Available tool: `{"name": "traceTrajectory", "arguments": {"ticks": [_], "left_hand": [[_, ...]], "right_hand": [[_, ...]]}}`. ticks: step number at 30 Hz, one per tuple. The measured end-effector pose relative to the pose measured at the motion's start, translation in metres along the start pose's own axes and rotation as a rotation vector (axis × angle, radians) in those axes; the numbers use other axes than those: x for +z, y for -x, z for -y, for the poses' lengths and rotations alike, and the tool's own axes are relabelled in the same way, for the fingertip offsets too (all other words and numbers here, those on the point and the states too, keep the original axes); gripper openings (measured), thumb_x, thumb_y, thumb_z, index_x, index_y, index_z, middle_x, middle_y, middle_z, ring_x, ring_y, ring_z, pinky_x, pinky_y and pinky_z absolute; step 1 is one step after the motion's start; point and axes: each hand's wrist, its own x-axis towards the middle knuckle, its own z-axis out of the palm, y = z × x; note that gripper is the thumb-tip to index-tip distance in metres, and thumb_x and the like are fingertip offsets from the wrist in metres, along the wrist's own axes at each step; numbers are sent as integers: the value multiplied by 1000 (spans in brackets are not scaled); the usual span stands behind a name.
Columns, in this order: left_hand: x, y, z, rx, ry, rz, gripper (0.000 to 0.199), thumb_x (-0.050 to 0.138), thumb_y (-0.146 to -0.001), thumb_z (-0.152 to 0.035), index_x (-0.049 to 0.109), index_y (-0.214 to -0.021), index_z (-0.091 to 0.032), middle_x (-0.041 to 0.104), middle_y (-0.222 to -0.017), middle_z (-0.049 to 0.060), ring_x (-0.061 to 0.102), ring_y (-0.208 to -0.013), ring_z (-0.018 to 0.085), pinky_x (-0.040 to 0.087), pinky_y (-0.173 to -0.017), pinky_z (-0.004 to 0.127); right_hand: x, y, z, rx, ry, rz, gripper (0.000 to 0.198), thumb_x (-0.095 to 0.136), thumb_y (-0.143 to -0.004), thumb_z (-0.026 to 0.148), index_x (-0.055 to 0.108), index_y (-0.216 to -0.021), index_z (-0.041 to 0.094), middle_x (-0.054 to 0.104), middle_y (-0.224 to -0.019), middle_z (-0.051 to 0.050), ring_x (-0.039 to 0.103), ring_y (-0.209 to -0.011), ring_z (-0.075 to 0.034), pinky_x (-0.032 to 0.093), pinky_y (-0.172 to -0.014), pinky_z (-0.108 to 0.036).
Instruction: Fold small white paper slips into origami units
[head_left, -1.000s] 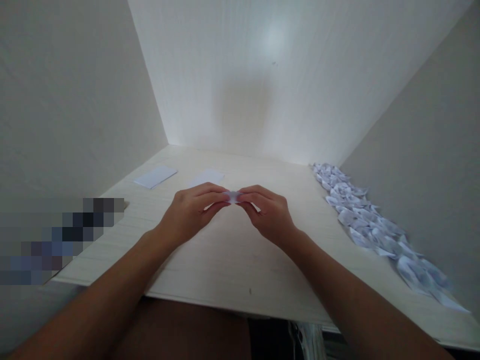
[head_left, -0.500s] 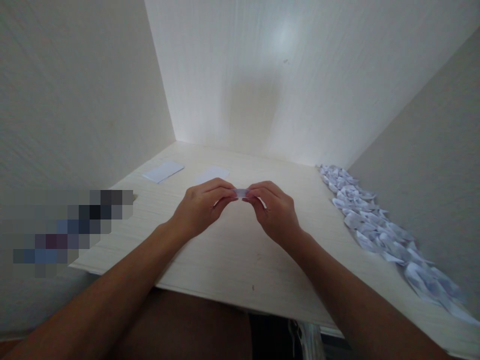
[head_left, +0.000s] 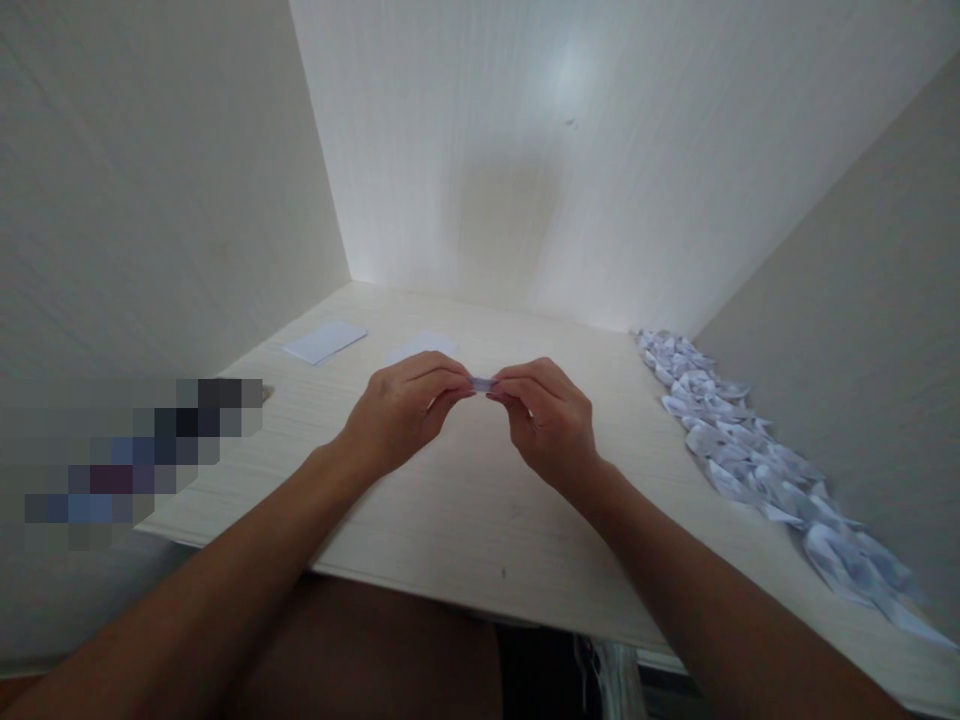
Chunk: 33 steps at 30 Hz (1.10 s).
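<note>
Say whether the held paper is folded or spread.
Apparently folded: the paper shows only as a narrow strip between left hand and right hand; creases aren't discernible.

Paper strip [head_left: 481,385] sat between left hand [head_left: 405,410] and right hand [head_left: 553,415], over the table [head_left: 450,530]. Behind left hand: loose sheet [head_left: 427,346], paper stack [head_left: 326,342] farther left. Paper-piece row [head_left: 739,455] lined the right partition [head_left: 862,320].

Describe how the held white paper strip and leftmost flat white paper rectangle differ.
The white paper strip is pinched between left hand and right hand; the flat white paper rectangle lies on the pale table. The strip's visible part is narrow; the rectangle is broad. Both look white.
</note>
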Motion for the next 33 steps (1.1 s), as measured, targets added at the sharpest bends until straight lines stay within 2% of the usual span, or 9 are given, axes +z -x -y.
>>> {"name": "traceTrajectory", "arguments": {"ticks": [9, 15, 23, 29, 33], "left_hand": [[5, 4, -8, -72, -24, -116, 4, 72, -93, -23, 76, -94, -21, 83, -98, 4, 79, -87, 18, 65, -80, 30], [9, 2, -16, -116, -46, -162, 11, 75, -90, -20, 74, -101, -19, 81, -106, 8, 79, -96, 20, 64, -87, 32], [9, 0, -10, -142, -8, -57, 4, 68, -95, -23, 67, -93, -20, 76, -88, 4, 72, -78, 16, 58, -71, 27], [7, 1, -9, -89, -7, -71, 3, 69, -95, -20, 68, -93, -21, 77, -90, 2, 72, -82, 14, 57, -73, 25], [6, 1, -9, -59, -28, -84, 4, 69, -95, -20, 69, -91, -21, 78, -90, 2, 73, -80, 14, 57, -71, 24]], "right_hand": [[-4, -2, 0, -29, 65, -17, 16, 64, -95, 10, 70, -89, 24, 78, -92, -5, 69, -81, -19, 58, -74, -37], [-6, -3, -1, -48, 105, -60, 14, 69, -93, 12, 71, -89, 25, 81, -95, -4, 72, -81, -20, 56, -74, -37], [-6, -3, 2, -37, 42, -38, 16, 67, -94, 12, 70, -90, 26, 82, -97, -3, 75, -82, -19, 57, -76, -37], [-5, -2, -1, -19, 75, -11, 13, 69, -94, 14, 71, -102, 25, 81, -101, -6, 75, -87, -21, 57, -79, -38], [-4, -1, -1, -5, 71, 20, 11, 69, -94, 15, 73, -100, 24, 80, -99, -7, 73, -86, -21, 59, -79, -38]]}}
